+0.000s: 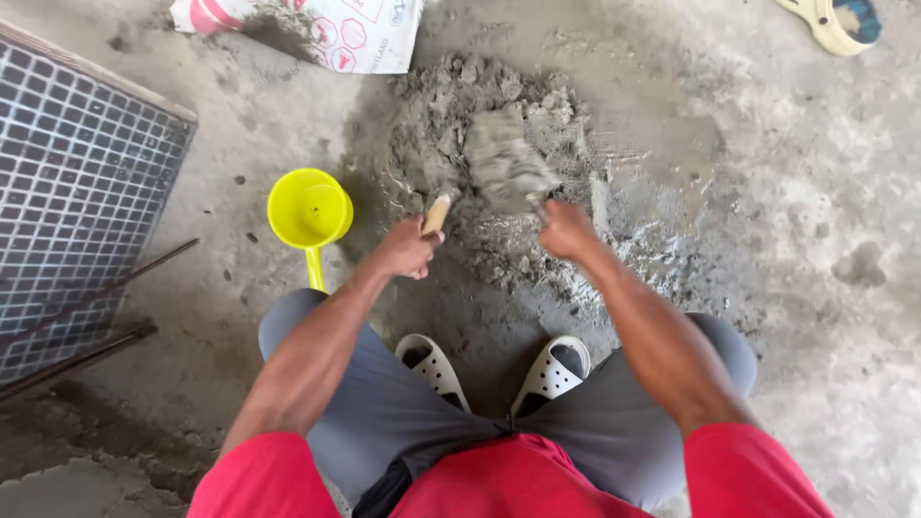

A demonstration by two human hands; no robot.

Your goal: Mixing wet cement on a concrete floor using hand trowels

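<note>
- Mortar pile (499, 125): grey, damp and lumpy, heaped on the concrete floor (815, 288) straight ahead of the squatting person, between a torn cement bag (326, 29) at top and 2 white clogs (432, 364) below.
- Left hand (408, 247): fingers closed round a pale wooden handle (436, 213); the tool's far end is buried in the mix, so its type cannot be told.
- Right hand (568, 230): fingers wrapped on the grip of a trowel (507, 165), blade loaded with mortar and raised over the pile, blurred.
- Pose: both forearms reach forward from the knees, wrists low, hands near each other at the pile's near edge.
- Judgement on technique: mixing looks best done by cutting in from the dry rim and folding toward the wet centre, keeping the trowel blade flat so little spills onto the floor.
- Nearby: yellow scoop (309, 211) just left of the pile; tile sheet (77, 182) and rods further left.
</note>
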